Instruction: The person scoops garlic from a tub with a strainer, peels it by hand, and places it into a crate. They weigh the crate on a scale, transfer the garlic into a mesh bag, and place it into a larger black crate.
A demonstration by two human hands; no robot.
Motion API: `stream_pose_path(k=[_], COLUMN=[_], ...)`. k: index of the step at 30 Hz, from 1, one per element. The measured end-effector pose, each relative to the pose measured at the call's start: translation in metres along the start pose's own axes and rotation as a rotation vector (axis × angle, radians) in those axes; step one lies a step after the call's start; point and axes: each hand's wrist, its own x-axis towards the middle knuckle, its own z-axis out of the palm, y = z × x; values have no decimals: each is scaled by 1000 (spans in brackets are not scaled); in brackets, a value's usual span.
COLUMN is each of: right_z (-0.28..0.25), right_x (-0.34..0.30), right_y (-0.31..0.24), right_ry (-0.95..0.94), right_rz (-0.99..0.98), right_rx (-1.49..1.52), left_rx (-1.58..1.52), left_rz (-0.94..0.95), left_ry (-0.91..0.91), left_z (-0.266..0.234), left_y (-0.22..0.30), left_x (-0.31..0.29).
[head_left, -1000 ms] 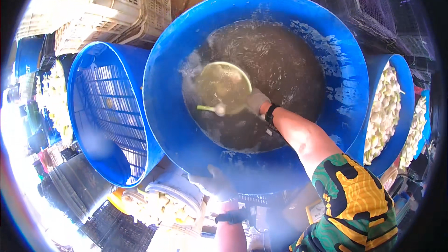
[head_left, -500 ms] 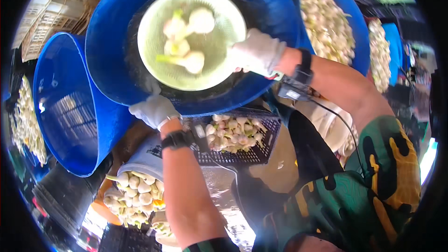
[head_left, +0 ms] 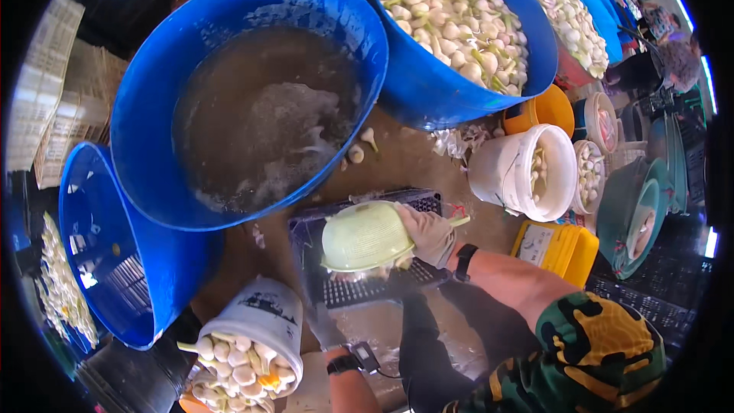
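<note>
My right hand (head_left: 428, 235), in a pale work glove, is closed on the rim of a light green colander (head_left: 365, 237). The colander is tipped bottom-up over a dark perforated crate (head_left: 344, 292). Bits of garlic bulbs (head_left: 402, 261) show below its rim; the rest of the crate's contents is hidden. A green stem pokes out beside my right hand. Close to the crate's near left corner is my left hand (head_left: 327, 333), blurred, with its fingers not readable. Ahead stands a large blue tub (head_left: 252, 218) holding murky brown water (head_left: 260, 107).
A blue tub (head_left: 413, 99) full of garlic stands at far right. Lower left, a white bucket (head_left: 264, 306) with garlic lies tilted. An open blue barrel (head_left: 168, 260) stands left. White pails (head_left: 497, 172) and a yellow container (head_left: 577, 252) are at right. Loose bulbs (head_left: 356, 154) lie on the floor.
The colander, upright over the blue tub with several garlic bulbs in it, has moved down toward me and been turned over above the crate. My left hand has dropped back from the tub's rim.
</note>
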Motion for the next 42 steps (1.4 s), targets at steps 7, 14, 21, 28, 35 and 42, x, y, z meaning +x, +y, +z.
stream_pose_path(k=[7, 14, 21, 28, 35, 42], right_z=[-100, -285, -359, -265, -226, -221], right_x=[-43, -9, 96, 109, 149, 129], right_y=[24, 177, 389, 518, 536, 530], right_ry=[158, 574, 570, 285, -694, -245], right_rz=[641, 824, 1161, 1382, 492, 677], right_rx=[372, 488, -226, 165, -251, -10], left_rx=[861, 1004, 1234, 1725, 1511, 915], left_rz=[344, 922, 858, 425, 467, 164], left_ry=[-69, -648, -769, -482, -1012, -751], left_z=[292, 560, 733, 823, 817, 872], left_y=[84, 113, 34, -49, -102, -86], left_x=[-33, -60, 85, 277, 312, 232])
